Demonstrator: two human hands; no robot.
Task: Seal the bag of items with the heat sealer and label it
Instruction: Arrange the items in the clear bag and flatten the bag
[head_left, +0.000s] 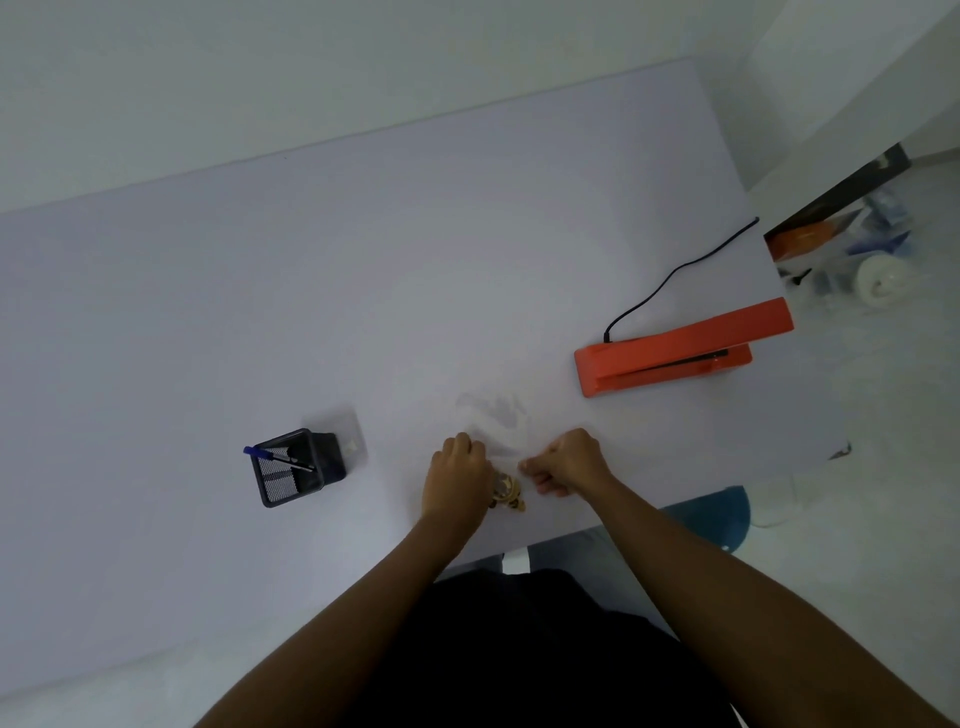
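Table (363, 270) mostly bare white, lots of room left and far side. Near edge right by hands; right edge close behind orange heat sealer (675, 348), black cord (670, 275) trailing off that side. Mesh pen holder (291, 467) with blue pen (275, 457) sits left of hands. Clear bag (496, 423) flat between hands, small yellowish items (509, 493) at its near end. Left hand (457, 483) curled on bag's left edge, right hand (566, 462) pinching right edge. Sealer well apart, up-right.
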